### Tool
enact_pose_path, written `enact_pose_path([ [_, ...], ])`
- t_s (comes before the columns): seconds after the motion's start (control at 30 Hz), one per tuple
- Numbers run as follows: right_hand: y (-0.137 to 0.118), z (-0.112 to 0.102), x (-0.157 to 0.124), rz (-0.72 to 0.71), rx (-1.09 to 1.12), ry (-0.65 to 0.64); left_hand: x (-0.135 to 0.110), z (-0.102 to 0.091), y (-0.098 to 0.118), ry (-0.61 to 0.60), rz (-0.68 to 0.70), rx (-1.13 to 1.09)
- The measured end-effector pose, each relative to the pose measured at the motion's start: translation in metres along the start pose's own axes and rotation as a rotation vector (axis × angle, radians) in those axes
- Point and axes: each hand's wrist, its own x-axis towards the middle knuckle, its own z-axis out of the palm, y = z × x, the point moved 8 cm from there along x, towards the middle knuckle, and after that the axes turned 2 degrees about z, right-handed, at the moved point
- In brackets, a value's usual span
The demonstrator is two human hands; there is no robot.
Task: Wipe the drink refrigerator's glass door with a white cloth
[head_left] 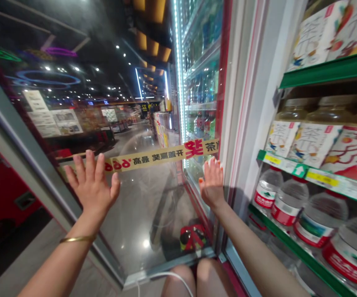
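A framed glass door (138, 202) of a drinks cooler stands open in front of me. My left hand (93, 183) is spread against the glass, or just short of it, with a gold bangle (78, 239) on the wrist. My right hand (212, 181), with orange nails, reaches to the door's right side, its fingers stretched upward. Neither hand holds anything. Between them a yellow printed strip (158, 156) with mirrored red and dark characters crosses the glass. The left fingers overlap its left end; the right fingertips lie just below its right end.
At the right, cooler shelves hold several large water bottles (316, 222), drink bottles with white labels (317, 138) and more above. Green price rails (327, 177) edge the shelves. A white cable (169, 274) runs over my knees. A red vehicle-like thing (2, 194) stands left.
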Motion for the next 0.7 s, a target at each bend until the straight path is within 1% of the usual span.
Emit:
enact_pose_path([
  [0.03,-0.001,0.002,0.006,0.056,-0.009,0.019,0.000,-0.001,0.001,-0.001,0.003,0.006],
  [0.07,-0.010,0.006,0.006,0.071,-0.008,0.030,0.001,-0.002,0.003,0.004,0.012,0.012],
  [0.1,-0.027,0.009,0.000,0.044,0.005,0.036,0.001,-0.003,0.005,0.005,0.024,0.019],
  [0.13,-0.050,0.012,-0.009,-0.045,0.031,0.032,0.001,-0.003,0.007,0.003,0.035,0.029],
  [0.17,-0.075,0.014,-0.021,-0.190,0.064,0.016,0.001,-0.004,0.008,0.000,0.044,0.037],
  [0.2,-0.099,0.014,-0.033,-0.366,0.098,-0.010,0.002,-0.004,0.009,-0.006,0.045,0.046],
  [0.23,-0.115,0.013,-0.040,-0.516,0.120,-0.044,0.002,-0.004,0.009,-0.011,0.044,0.055],
  [0.27,-0.121,0.009,-0.040,-0.601,0.126,-0.076,0.002,-0.004,0.009,-0.013,0.042,0.063],
  [0.3,-0.117,0.002,-0.027,-0.604,0.116,-0.097,0.001,-0.003,0.009,-0.012,0.045,0.069],
  [0.33,-0.103,-0.006,-0.003,-0.524,0.094,-0.100,0.001,-0.003,0.010,-0.005,0.050,0.072],
  [0.37,-0.082,-0.017,0.028,-0.370,0.063,-0.083,0.001,-0.003,0.010,0.002,0.055,0.073],
  [0.43,-0.046,-0.040,0.087,-0.094,0.010,0.002,0.001,-0.003,0.011,0.018,0.060,0.067],
  [0.47,-0.032,-0.050,0.109,0.046,-0.021,0.068,0.000,-0.002,0.011,0.022,0.060,0.065],
  [0.5,-0.029,-0.056,0.121,0.117,-0.048,0.126,0.000,-0.002,0.011,0.022,0.058,0.064],
  [0.53,-0.039,-0.056,0.124,0.077,-0.062,0.155,0.000,-0.001,0.012,0.020,0.056,0.064],
  [0.57,-0.058,-0.052,0.119,-0.067,-0.064,0.156,0.000,-0.001,0.012,0.018,0.054,0.064],
  [0.6,-0.084,-0.044,0.106,-0.287,-0.054,0.130,-0.001,-0.001,0.012,0.020,0.049,0.065],
  [0.63,-0.109,-0.036,0.087,-0.543,-0.035,0.088,-0.001,-0.001,0.012,0.025,0.041,0.066],
  [0.67,-0.128,-0.031,0.067,-0.768,-0.016,0.042,-0.001,-0.001,0.012,0.028,0.030,0.066],
  [0.7,-0.138,-0.030,0.057,-0.916,-0.005,0.004,-0.002,-0.001,0.012,0.029,0.021,0.064],
])
